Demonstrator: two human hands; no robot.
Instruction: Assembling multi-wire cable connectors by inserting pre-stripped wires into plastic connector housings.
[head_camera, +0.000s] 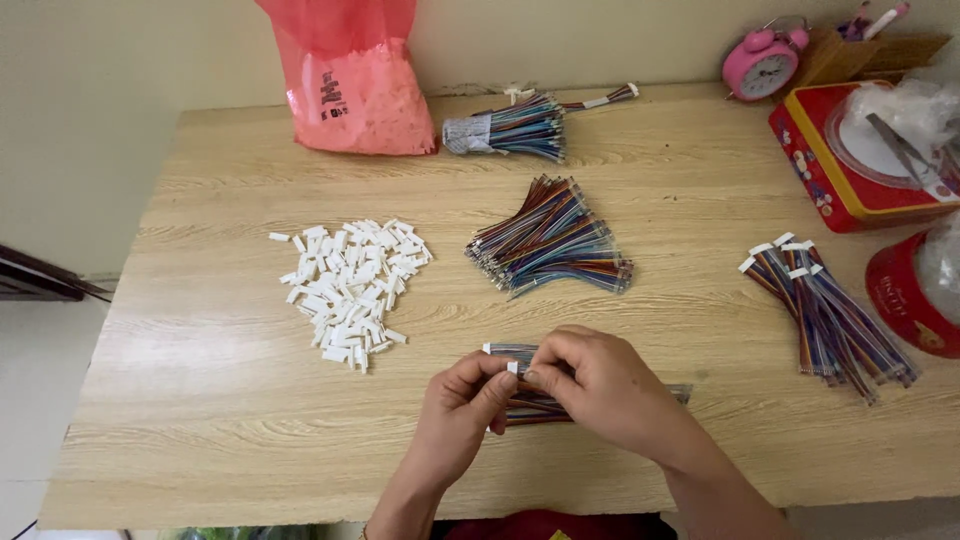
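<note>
Pinching a white connector (512, 368) — both hands (600, 390) over striped wires (540, 405).

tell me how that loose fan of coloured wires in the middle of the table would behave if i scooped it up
The fan of coloured wires is unbound, so it would probably splay and shed strands. The wires look thin, so likely light and floppy. On the smooth wooden table, a push would probably scatter them.

A pale wooden table (220, 400) stands against a cream wall (120, 60).
</note>
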